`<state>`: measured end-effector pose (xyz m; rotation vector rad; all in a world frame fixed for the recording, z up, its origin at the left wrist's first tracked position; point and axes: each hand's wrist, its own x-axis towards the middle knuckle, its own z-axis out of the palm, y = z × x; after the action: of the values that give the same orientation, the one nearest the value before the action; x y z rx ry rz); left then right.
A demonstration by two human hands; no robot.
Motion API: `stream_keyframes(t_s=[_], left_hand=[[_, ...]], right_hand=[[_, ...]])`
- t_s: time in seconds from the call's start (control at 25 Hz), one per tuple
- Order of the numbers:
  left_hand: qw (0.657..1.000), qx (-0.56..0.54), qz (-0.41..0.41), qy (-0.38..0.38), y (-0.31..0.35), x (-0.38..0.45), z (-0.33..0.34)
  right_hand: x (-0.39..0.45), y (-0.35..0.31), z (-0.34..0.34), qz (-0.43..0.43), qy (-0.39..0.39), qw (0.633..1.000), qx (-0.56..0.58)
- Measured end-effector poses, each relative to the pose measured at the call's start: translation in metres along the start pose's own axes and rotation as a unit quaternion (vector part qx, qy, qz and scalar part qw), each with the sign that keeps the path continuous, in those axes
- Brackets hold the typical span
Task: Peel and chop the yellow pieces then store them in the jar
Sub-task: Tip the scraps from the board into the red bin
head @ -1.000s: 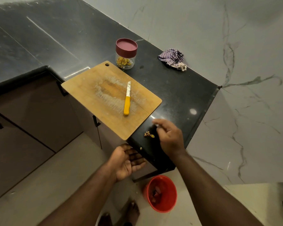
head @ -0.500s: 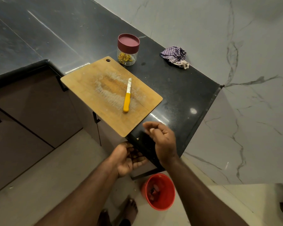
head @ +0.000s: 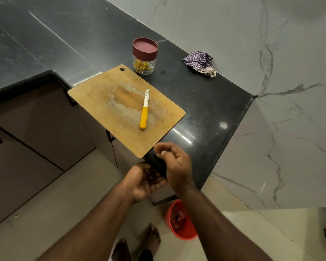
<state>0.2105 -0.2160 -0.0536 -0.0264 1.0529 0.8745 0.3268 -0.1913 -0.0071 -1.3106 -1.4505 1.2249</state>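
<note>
A clear jar [head: 143, 62] with a maroon lid stands on the black counter [head: 211, 110] and holds chopped yellow pieces. In front of it lies a wooden cutting board [head: 105, 98], overhanging the counter edge, with a yellow-handled knife [head: 144, 112] on it. My right hand [head: 174, 162] hovers at the counter's near corner with its fingers curled and nothing visible in them. Just below that edge my left hand [head: 143, 180] is cupped palm up, its fingers curling round small dark peel scraps [head: 150, 176].
A striped purple cloth [head: 199, 62] lies crumpled at the counter's far edge. On the floor below the corner stands a red bin [head: 188, 231] with scraps inside. My bare feet [head: 152, 236] are beside it. Brown cabinet doors [head: 36, 125] run along the left.
My right hand has swept the small scraps off the counter's near corner into my left palm. The left hand has risen closer to the edge and its fingers have curled in.
</note>
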Motion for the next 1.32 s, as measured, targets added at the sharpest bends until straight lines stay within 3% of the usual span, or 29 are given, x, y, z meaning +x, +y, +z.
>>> stream_keyframes(t_s=[0.12, 0.28, 0.36, 0.52, 0.64, 0.76, 0.84, 1.08, 1.2, 1.32], left_hand=[[1.000, -0.027, 0.001, -0.006, 0.007, 0.001, -0.003], [0.999, 0.030, -0.019, -0.001, -0.005, -0.003, 0.005], [0.999, 0.036, -0.041, -0.004, -0.015, -0.005, 0.012], [0.996, 0.048, -0.069, -0.029, -0.025, -0.002, 0.020], [0.997, 0.053, -0.061, -0.019, -0.020, -0.001, 0.021], [0.997, 0.061, -0.049, 0.006, -0.014, 0.002, 0.018], [0.997, 0.056, -0.046, 0.022, -0.011, 0.000, 0.019], [0.996, 0.009, -0.038, 0.075, 0.008, 0.001, 0.018], [0.995, -0.002, -0.038, 0.092, 0.008, 0.004, 0.022], [0.993, -0.027, -0.039, 0.108, 0.004, 0.008, 0.025]], right_hand=[[0.015, -0.001, -0.010, 0.010, 0.021, 1.000, -0.017], [-0.013, -0.007, 0.000, -0.015, -0.060, 0.998, 0.005], [0.005, -0.006, -0.028, -0.036, -0.010, 0.999, -0.016], [0.051, 0.002, -0.086, 0.010, 0.093, 0.988, -0.126], [0.029, 0.006, -0.059, -0.006, 0.037, 0.992, -0.121], [-0.013, -0.001, -0.010, -0.017, -0.074, 0.997, -0.020], [-0.016, -0.005, -0.003, -0.006, -0.086, 0.996, 0.033], [0.099, -0.018, -0.062, 0.000, -0.013, 1.000, 0.027], [0.179, -0.023, -0.065, 0.043, -0.028, 0.997, 0.053], [0.244, -0.024, -0.044, 0.026, -0.071, 0.997, 0.030]])
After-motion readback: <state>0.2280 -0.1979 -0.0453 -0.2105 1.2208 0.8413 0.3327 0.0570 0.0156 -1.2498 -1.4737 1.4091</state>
